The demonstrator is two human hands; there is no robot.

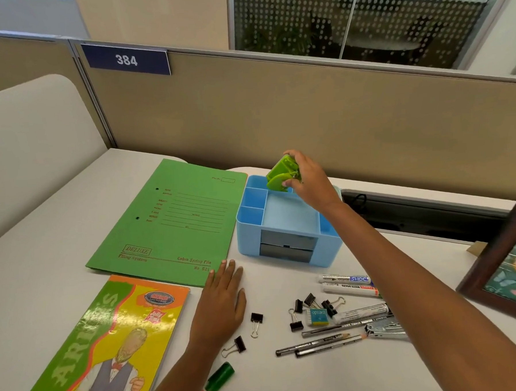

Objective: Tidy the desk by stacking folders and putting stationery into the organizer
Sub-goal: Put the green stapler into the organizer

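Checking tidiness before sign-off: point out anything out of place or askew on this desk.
Binder clips lie scattered across the desk, and a green marker lies alone at the near edge, away from the other pens. The green folder sits askew, unstacked from the notebook. Nothing looks spilled or broken.

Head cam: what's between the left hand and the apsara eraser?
In the head view: a lone binder clip near the left hand, then two clips right beside the eraser.
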